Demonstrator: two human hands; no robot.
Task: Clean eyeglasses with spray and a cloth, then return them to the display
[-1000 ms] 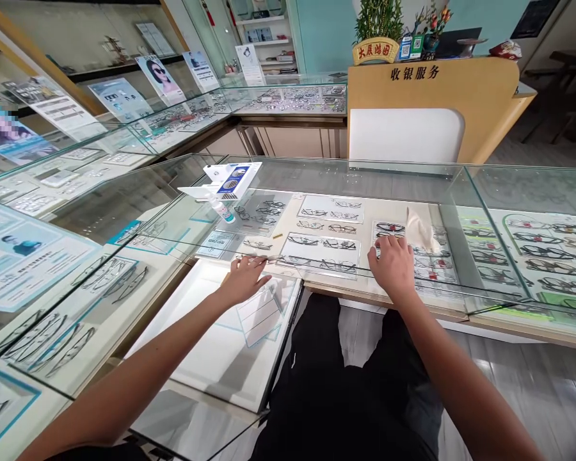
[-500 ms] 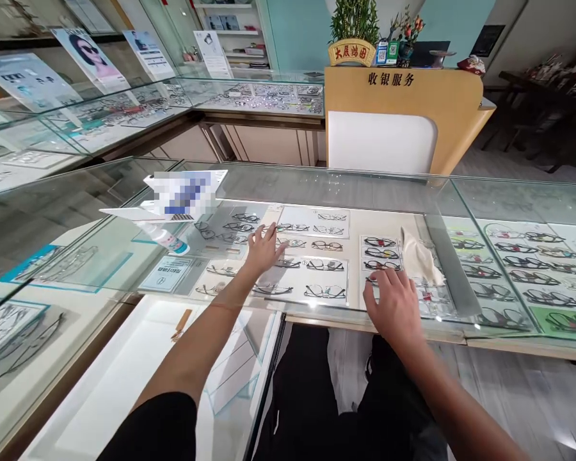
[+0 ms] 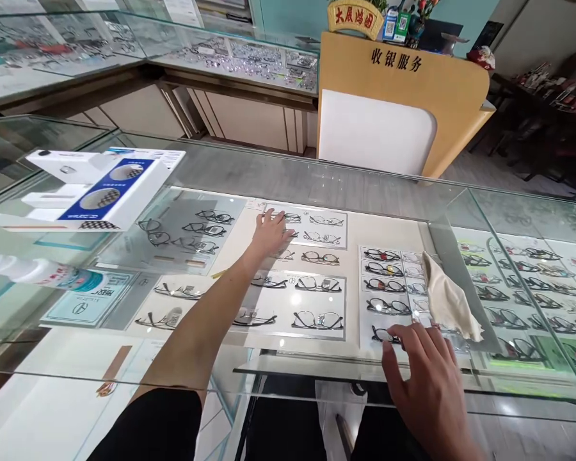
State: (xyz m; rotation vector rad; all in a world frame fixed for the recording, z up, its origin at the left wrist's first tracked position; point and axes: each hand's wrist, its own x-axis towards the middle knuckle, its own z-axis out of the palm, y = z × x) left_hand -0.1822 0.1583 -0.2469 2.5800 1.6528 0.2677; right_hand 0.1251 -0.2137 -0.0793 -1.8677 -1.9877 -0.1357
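My left hand, fingers spread, reaches over the left end of the far white display panel, which holds several pairs of eyeglasses. Its fingertips partly cover a pair there; whether they touch the glass top is unclear. Below that hand lie brown-framed glasses and a nearer panel of glasses. My right hand is at the near edge of the counter, thumb apart from its bent fingers, holding nothing I can see. Just beyond it are a column of dark-framed glasses and a crumpled beige cloth.
A white and blue box and a white spray bottle stand on the glass counter at left. More glasses fill the case at right. A wooden cashier desk stands beyond the counter.
The view has tilted down and come closer to the counter. My right hand has drawn back from the middle of the dark-framed column to its near end. My left hand stays spread over the far panel's left end.
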